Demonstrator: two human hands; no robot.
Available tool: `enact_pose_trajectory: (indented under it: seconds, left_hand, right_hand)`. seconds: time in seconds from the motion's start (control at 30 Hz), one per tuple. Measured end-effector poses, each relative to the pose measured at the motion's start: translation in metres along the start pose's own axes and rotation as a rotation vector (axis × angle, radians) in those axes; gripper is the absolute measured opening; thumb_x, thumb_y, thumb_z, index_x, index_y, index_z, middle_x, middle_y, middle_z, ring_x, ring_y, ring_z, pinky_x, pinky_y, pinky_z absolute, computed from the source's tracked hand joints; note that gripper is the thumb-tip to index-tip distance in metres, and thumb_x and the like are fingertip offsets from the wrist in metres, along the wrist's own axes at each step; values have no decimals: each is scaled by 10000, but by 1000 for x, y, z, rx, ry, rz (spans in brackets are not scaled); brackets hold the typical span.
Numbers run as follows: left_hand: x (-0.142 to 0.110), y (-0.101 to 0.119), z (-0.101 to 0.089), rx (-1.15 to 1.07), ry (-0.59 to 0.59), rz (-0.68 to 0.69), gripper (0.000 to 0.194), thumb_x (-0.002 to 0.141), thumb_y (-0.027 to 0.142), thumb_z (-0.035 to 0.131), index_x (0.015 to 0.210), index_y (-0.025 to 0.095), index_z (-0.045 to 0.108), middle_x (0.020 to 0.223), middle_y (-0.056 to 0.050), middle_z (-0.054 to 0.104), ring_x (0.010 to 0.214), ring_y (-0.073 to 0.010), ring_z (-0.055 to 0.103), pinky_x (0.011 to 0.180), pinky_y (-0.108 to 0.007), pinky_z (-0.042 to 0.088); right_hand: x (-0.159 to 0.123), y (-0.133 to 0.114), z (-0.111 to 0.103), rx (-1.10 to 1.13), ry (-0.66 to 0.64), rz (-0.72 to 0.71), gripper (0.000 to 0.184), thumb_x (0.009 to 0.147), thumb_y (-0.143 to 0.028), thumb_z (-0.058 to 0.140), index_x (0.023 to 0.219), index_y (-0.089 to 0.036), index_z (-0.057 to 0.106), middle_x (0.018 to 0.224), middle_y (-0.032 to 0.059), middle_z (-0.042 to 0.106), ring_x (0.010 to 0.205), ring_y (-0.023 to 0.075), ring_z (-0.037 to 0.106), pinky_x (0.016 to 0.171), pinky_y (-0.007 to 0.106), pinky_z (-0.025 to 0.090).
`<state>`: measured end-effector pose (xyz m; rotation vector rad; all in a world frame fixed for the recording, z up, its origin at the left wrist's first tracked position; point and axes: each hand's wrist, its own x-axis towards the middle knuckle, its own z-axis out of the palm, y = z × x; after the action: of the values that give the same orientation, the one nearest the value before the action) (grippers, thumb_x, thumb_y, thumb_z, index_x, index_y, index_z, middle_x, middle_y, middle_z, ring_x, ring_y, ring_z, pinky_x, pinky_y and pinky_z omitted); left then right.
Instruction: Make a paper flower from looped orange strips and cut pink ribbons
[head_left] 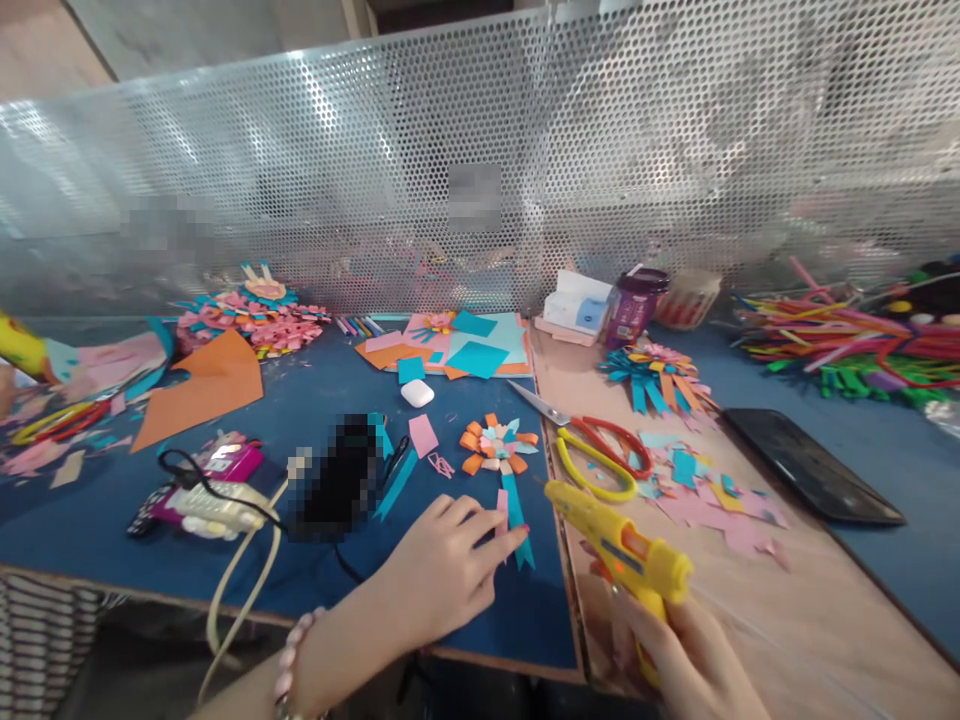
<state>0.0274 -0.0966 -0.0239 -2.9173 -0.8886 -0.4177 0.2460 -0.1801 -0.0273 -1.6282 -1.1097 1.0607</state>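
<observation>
My right hand is wrapped round the handle of a yellow glue gun, its nozzle pointing up and left. Fingers stretched out, my left hand rests on the blue table top, fingertips across a narrow pink paper strip and a blue paper ribbon. I cannot tell whether the fingers grip the strip or only lie on it. The ribbon hangs from an orange, pink and light blue paper flower lying flat just beyond. Scissors with red and yellow handles lie beyond the glue gun.
A power strip with cables lies at left, near a blurred black object. Paper scraps and a dark phone-like slab lie at right. A purple cup stands before the perforated metal screen.
</observation>
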Motion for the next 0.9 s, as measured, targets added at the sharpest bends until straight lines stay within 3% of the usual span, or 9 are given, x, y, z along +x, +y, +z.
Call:
enact_pose_trajectory:
  seconds: [0.13, 0.33, 0.6, 0.77, 0.9]
  left_hand:
    - [-3, 5, -4, -19, -82, -48, 429, 863, 194, 481, 1286, 266, 512, 1168, -78, 584, 1003, -253, 521, 797, -400, 422]
    - [-14, 13, -5, -155, -79, -125, 447, 851, 198, 485, 1288, 285, 517, 1203, -83, 552, 1019, -262, 500, 819, -429, 430]
    - [-12, 16, -6, -290, -25, -215, 393, 837, 174, 491, 1198, 296, 590, 1173, -67, 563, 1025, -251, 489, 806, -419, 432]
    - [-9, 12, -5, -297, -9, -232, 405, 836, 166, 488, 1200, 303, 599, 1181, -64, 575, 1029, -255, 495, 803, -424, 440]
    - [-10, 12, -5, -313, 4, -246, 396, 842, 157, 476, 1186, 298, 614, 1184, -62, 583, 1039, -254, 496, 808, -420, 448]
  right_hand:
    - [8, -6, 2, -112, 46, -56, 389, 790, -534, 510, 584, -205, 534, 464, -19, 476, 485, 145, 469, 498, 254, 418]
    - [18, -6, 4, -184, -102, -146, 400, 811, -535, 504, 773, -160, 637, 579, 28, 605, 546, 169, 531, 520, 261, 452]
    - [24, -6, 12, -290, -54, -201, 375, 808, -518, 507, 652, -182, 566, 499, -8, 503, 479, 135, 447, 432, 238, 361]
    - [33, -10, 6, -334, -112, -141, 373, 819, -501, 470, 636, -183, 539, 538, 0, 535, 499, 131, 455, 472, 246, 381]
    - [46, -15, -1, -349, -185, -186, 362, 801, -497, 527, 618, -186, 544, 526, -17, 538, 488, 119, 438, 454, 231, 344]
